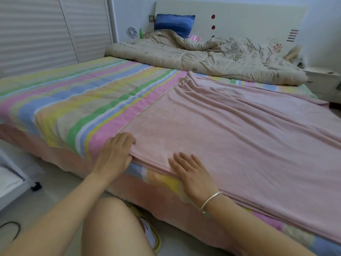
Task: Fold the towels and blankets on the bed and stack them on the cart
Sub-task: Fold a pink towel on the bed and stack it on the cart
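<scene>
At the near edge of the bed (73,104), the left hand (116,154) curls round a corner of the pink blanket (230,135), probably lining up the layers. The right hand (191,172), fingers flat and apart, pins it so nothing slides. The blanket's doubled over the bed's right half.

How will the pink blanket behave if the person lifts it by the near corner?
Probably floppy: the pink blanket lies in soft ripples. Likely light, as its stacked layers by the left hand look thin. The layers may slip apart, as nothing binds them.
</scene>
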Tool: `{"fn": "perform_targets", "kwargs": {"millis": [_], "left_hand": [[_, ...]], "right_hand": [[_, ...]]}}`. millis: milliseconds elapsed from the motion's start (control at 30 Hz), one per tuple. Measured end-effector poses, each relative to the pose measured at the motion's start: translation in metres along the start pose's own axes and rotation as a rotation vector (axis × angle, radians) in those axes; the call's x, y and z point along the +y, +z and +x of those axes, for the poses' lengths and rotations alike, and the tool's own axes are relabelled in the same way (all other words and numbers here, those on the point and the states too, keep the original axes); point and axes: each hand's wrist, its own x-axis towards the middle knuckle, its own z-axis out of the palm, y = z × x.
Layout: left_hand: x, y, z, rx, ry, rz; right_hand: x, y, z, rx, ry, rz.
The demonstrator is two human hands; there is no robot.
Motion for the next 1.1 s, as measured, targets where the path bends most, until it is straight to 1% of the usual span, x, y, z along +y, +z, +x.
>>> {"fn": "perform_targets", "kwargs": {"millis": [67,133,200,233,300,367,433,467,500,600,667,700,733,767,800,900,933,967,1033,1100], "left_hand": [[0.009,-0.001,0.002,-0.033,0.088,0.022],[0.007,-0.001,0.0,-0.098,0.101,0.028],[0.0,0.0,-0.006,-0.155,0.1,-0.009],[0.0,0.001,-0.007,-0.168,0.096,-0.03],[-0.001,-0.001,-0.008,-0.184,0.062,-0.063],[0.004,-0.004,-0.004,-0.186,0.045,-0.081],[0.015,-0.007,0.0,-0.13,0.002,-0.111],[0.023,-0.008,0.004,-0.08,-0.024,-0.132],[0.035,-0.009,0.01,-0.036,-0.039,-0.157],[0.083,-0.006,0.031,0.02,-0.024,-0.264],[0.116,-0.001,0.043,-0.003,0.016,-0.349],[0.134,0.0,0.05,-0.014,0.047,-0.389],[0.147,0.003,0.054,-0.021,0.075,-0.416],[0.159,0.004,0.058,-0.032,0.101,-0.431],[0.171,0.005,0.062,-0.045,0.123,-0.443],[0.198,0.005,0.073,-0.114,0.157,-0.487],[0.204,0.005,0.075,-0.127,0.168,-0.491],[0.208,0.004,0.077,-0.13,0.185,-0.486],[0.214,0.001,0.076,-0.175,0.199,-0.469],[0.212,-0.001,0.071,-0.302,0.14,-0.425]], "right_hand": [[-0.005,0.0,-0.003,-0.07,0.007,-0.001],[-0.009,-0.005,-0.008,-0.065,-0.064,0.021],[-0.005,-0.017,-0.013,-0.085,-0.145,0.156],[0.003,-0.024,-0.019,-0.113,-0.127,0.23],[0.026,-0.035,-0.02,-0.06,-0.033,0.27],[0.062,-0.037,-0.022,-0.029,0.12,0.184],[0.09,-0.034,-0.031,-0.109,0.285,0.079],[0.094,-0.029,-0.037,-0.153,0.332,0.052],[0.092,-0.023,-0.045,-0.163,0.328,0.04],[0.076,-0.007,-0.074,-0.191,0.113,-0.048],[0.072,-0.003,-0.09,-0.174,-0.096,-0.064],[0.077,-0.008,-0.098,-0.151,-0.17,-0.056],[0.084,-0.016,-0.101,-0.134,-0.204,-0.025],[0.092,-0.023,-0.102,-0.086,-0.182,0.012],[0.104,-0.03,-0.103,-0.054,-0.094,0.04],[0.149,-0.041,-0.119,-0.008,0.294,0.065],[0.16,-0.04,-0.13,-0.054,0.384,0.036],[0.166,-0.037,-0.142,-0.094,0.42,0.0],[0.163,-0.024,-0.167,-0.222,0.391,-0.019],[0.154,-0.023,-0.18,-0.217,0.314,-0.007]]}}
